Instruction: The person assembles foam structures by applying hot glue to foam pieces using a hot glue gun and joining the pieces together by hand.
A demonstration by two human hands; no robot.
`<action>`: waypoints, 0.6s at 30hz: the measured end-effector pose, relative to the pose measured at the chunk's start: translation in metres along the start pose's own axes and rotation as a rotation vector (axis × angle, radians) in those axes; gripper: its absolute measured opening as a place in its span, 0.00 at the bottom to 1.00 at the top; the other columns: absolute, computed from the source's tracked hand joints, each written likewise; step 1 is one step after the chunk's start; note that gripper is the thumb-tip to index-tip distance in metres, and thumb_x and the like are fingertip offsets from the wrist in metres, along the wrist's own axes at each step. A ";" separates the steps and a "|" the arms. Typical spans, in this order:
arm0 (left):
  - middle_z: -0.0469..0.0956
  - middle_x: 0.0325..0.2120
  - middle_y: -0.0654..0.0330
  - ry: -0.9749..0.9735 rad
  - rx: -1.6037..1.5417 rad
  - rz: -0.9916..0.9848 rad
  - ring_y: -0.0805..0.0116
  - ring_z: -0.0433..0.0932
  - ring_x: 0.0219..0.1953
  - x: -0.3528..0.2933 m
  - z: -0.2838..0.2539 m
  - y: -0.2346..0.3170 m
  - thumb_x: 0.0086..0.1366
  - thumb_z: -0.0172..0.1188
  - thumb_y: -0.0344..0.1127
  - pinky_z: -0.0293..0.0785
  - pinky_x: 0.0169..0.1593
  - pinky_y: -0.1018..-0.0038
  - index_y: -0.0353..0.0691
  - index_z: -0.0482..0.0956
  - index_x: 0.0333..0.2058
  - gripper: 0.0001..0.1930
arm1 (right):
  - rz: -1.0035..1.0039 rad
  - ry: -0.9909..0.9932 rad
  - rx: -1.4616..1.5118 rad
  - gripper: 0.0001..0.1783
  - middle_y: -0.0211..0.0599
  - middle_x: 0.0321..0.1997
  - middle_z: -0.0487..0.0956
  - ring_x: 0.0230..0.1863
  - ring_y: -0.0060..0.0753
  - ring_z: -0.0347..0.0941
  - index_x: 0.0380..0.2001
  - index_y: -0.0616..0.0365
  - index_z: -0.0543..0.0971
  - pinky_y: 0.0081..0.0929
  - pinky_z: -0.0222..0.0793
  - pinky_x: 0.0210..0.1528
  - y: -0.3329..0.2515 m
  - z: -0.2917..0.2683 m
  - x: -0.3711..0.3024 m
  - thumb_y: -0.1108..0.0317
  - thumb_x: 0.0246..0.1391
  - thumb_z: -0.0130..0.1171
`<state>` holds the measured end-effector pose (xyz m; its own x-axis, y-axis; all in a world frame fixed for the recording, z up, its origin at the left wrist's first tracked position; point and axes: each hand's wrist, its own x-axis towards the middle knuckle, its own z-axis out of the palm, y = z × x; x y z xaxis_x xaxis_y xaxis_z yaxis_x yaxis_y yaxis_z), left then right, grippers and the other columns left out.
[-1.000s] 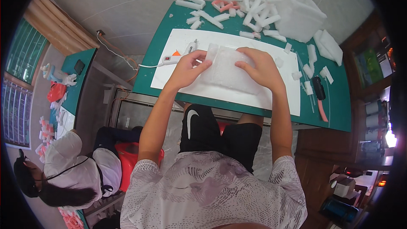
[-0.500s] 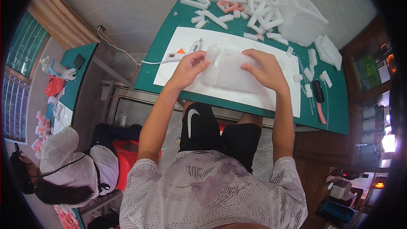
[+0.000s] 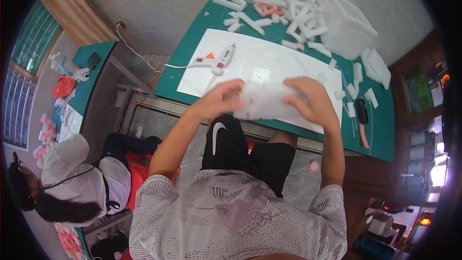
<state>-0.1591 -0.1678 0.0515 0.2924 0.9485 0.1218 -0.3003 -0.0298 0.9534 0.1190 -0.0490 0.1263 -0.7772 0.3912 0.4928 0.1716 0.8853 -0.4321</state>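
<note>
A white foam block [image 3: 272, 100], blurred by motion, is held tilted over the near edge of the white board [image 3: 284, 60]. My right hand [image 3: 312, 100] grips its right side, thumb on the near face and fingers along the top. At the block's left edge is my left hand [image 3: 219, 100], fingers curled and thumb against the foam; blur hides the exact contact. A white glue gun [image 3: 219, 60] lies on the board, up and left of my hands, its cord running off to the left.
Foam strips and frames [image 3: 301, 19] crowd the far side of the green table [image 3: 185, 48], beside a large white foam box [image 3: 349, 24]. A black-handled tool [image 3: 361, 110] and foam scraps lie at right. A person [image 3: 72, 183] sits at left near another table.
The foam block has come toward me and tilted up off the board, both hands moving with it. The glue gun, partly covered before, is now in full view.
</note>
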 end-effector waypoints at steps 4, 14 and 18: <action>0.71 0.51 0.60 -0.055 0.148 0.054 0.70 0.70 0.57 -0.032 0.037 0.004 0.60 0.72 0.43 0.63 0.64 0.69 0.36 0.72 0.52 0.27 | -0.022 -0.081 -0.112 0.19 0.40 0.38 0.82 0.37 0.46 0.76 0.41 0.58 0.81 0.38 0.69 0.41 -0.049 -0.012 -0.028 0.63 0.45 0.71; 0.81 0.41 0.54 0.230 0.777 0.271 0.58 0.80 0.44 -0.038 0.077 -0.005 0.50 0.74 0.27 0.74 0.49 0.68 0.36 0.81 0.41 0.19 | 0.017 -0.048 -0.183 0.18 0.32 0.35 0.79 0.35 0.38 0.74 0.42 0.55 0.80 0.34 0.66 0.39 -0.056 -0.012 -0.054 0.61 0.49 0.68; 0.81 0.40 0.53 0.199 0.837 0.247 0.57 0.80 0.43 -0.039 0.077 -0.012 0.51 0.74 0.28 0.74 0.49 0.67 0.35 0.81 0.42 0.18 | 0.025 -0.021 -0.184 0.17 0.32 0.36 0.80 0.36 0.39 0.74 0.43 0.54 0.81 0.34 0.66 0.40 -0.054 -0.007 -0.061 0.59 0.51 0.67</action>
<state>-0.0966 -0.2284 0.0567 0.1209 0.9193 0.3746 0.4498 -0.3871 0.8049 0.1619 -0.1191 0.1249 -0.7837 0.4103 0.4664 0.2974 0.9070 -0.2981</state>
